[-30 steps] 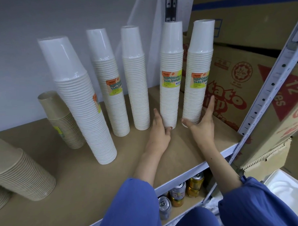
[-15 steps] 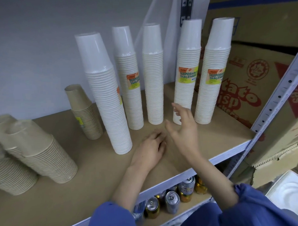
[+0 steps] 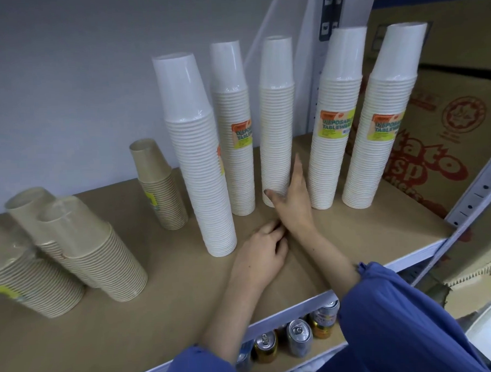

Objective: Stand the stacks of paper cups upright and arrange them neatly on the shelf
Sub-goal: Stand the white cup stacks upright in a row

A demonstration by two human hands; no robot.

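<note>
Whereas the right hand (image 3: 292, 195) earlier hovered by the fourth stack (image 3: 333, 168), its straight fingers now touch the base of the middle white stack (image 3: 277, 122), upright on the shelf (image 3: 160, 316). The left hand (image 3: 262, 252) rests loosely curled on the shelf, holding nothing, fingertips hidden beneath the right wrist; the leaning brown stacks (image 3: 101, 256) are cut off at left.

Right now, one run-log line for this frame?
right hand: touching middle white stack base | left hand: resting on shelf | white stacks: five upright | left brown stacks: leaning
</note>
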